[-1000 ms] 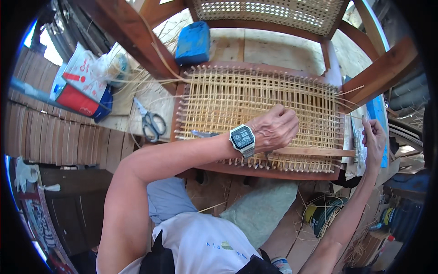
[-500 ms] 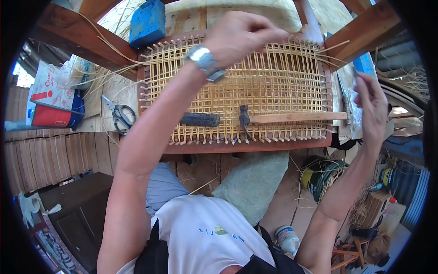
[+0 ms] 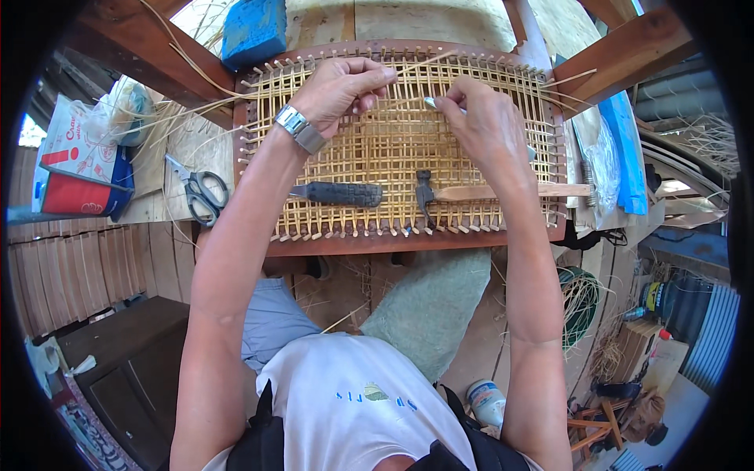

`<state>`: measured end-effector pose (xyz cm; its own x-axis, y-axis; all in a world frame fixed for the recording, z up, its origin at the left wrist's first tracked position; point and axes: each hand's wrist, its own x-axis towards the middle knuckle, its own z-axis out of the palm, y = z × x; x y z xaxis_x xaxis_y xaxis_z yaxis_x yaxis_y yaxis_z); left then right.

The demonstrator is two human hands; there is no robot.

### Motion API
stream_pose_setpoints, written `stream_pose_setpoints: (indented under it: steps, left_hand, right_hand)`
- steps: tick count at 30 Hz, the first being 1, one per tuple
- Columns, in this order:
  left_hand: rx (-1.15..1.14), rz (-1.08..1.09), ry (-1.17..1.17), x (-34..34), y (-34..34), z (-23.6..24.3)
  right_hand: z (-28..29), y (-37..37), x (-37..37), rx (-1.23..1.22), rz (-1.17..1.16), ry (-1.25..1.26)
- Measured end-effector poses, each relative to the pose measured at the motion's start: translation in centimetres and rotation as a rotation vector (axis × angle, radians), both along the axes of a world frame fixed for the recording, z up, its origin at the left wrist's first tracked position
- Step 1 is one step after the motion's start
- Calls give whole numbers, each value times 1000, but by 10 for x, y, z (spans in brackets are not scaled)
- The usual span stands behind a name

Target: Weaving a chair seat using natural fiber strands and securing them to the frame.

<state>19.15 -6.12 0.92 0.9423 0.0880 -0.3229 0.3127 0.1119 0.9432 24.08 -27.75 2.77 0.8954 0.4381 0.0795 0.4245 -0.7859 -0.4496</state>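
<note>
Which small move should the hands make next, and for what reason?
Perhaps the right hand should bring its small shiny tool toward the pale strand by the left hand, which seems to pinch that strand; the tool points that way, over the woven seat.

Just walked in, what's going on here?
A person is working with both hands over a woven cane seat. The left hand appears to pinch a thin strand near the far edge; the right hand holds a small shiny object, too little exposed to identify. A hammer and a black-handled tool lie on the weave nearer the person. Scissors lie left of the seat.
</note>
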Motion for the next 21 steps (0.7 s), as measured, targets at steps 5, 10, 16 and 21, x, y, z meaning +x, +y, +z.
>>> stream_pose_setpoints:
  steps: [5,10,16,21]
  left_hand:
    - [222,61,-4,2,5,-10]
    - [588,-91,-22,2,5,-3]
    - [778,-94,-43,1,-1,6]
    - [739,-86,-58,0,3,-5]
  right_hand:
    - [2,12,-3,-134,35,-127]
    - [2,13,0,-1,-66,139]
    - [-5,7,3,83,-130,194]
    - [-12,-2,4,396,-128,473]
